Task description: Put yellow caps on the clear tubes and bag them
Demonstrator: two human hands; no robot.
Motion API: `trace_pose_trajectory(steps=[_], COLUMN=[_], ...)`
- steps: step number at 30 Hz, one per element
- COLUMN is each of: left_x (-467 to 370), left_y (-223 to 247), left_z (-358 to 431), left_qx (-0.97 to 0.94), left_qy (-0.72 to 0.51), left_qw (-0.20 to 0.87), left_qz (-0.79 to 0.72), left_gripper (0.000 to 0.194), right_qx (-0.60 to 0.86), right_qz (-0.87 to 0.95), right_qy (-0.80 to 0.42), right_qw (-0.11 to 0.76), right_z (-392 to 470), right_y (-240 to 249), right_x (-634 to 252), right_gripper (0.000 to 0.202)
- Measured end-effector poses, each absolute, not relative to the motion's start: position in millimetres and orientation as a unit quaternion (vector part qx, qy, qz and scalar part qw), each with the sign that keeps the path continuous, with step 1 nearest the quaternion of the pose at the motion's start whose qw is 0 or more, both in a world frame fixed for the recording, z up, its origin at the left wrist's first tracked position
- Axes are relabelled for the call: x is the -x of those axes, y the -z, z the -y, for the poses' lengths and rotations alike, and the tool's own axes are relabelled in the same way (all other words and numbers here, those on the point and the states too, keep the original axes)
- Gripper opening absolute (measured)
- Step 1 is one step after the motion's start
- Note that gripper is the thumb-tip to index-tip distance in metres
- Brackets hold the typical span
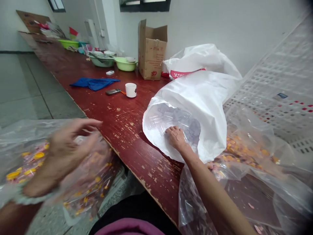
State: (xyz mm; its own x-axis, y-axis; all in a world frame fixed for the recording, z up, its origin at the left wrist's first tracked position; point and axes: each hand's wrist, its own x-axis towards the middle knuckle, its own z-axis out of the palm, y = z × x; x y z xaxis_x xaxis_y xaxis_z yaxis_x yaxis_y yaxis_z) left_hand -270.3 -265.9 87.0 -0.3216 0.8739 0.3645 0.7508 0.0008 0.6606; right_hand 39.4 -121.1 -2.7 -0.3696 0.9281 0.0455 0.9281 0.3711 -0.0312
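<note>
My right hand [175, 136] reaches into the mouth of a large white sack [207, 107] lying on the red table [122, 120]. Clear plastic tubes or bottles [168, 116] show inside the sack, and its fingers are curled at them; what they grip, if anything, is hidden. Blurred by motion, my left hand [66, 150] is raised over a clear plastic bag of small pink and yellow pieces [36, 160] at the left, fingers apart and nothing in them.
A white cup [131, 90], a phone [113, 92] and a blue cloth [94, 83] lie beyond the sack's mouth. An open carton [154, 55] stands behind. Green basins [125, 64] line the wall. At right are a white perforated crate [276, 88] and a bag of orange pieces [242, 147].
</note>
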Motion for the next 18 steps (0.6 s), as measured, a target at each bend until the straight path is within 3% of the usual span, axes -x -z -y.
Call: trace_pose_trajectory(steps=[2, 4, 8, 10, 14, 18], left_x=[221, 187, 154, 149, 155, 172], left_y=[-76, -56, -23, -17, -14, -10], left_z=[246, 213, 134, 101, 62, 50], left_qx=[-0.641, -0.700, -0.791, -0.827, -0.869, -0.884], left_qy=[-0.447, -0.399, -0.239, -0.152, -0.069, -0.020], left_qw=[0.148, 0.181, 0.035, -0.023, -0.039, -0.044], left_qz=[-0.606, -0.564, -0.563, -0.542, -0.489, -0.465], left_gripper=[0.021, 0.028, 0.047, 0.044, 0.031, 0.031], right_qx=[0.577, 0.605, 0.649, 0.647, 0.640, 0.630], right_qz=[0.816, 0.795, 0.750, 0.747, 0.752, 0.761], right_qy=[-0.002, -0.003, -0.051, -0.078, -0.108, -0.126], right_qw=[0.032, 0.049, 0.118, 0.129, 0.111, 0.093], right_z=[119, 116, 103, 97, 90, 90], right_y=[1, -1, 1, 5, 12, 13], right_x=[-39, -38, -24, -15, -7, -13], right_gripper=[0.030, 0.033, 0.034, 0.034, 0.032, 0.029])
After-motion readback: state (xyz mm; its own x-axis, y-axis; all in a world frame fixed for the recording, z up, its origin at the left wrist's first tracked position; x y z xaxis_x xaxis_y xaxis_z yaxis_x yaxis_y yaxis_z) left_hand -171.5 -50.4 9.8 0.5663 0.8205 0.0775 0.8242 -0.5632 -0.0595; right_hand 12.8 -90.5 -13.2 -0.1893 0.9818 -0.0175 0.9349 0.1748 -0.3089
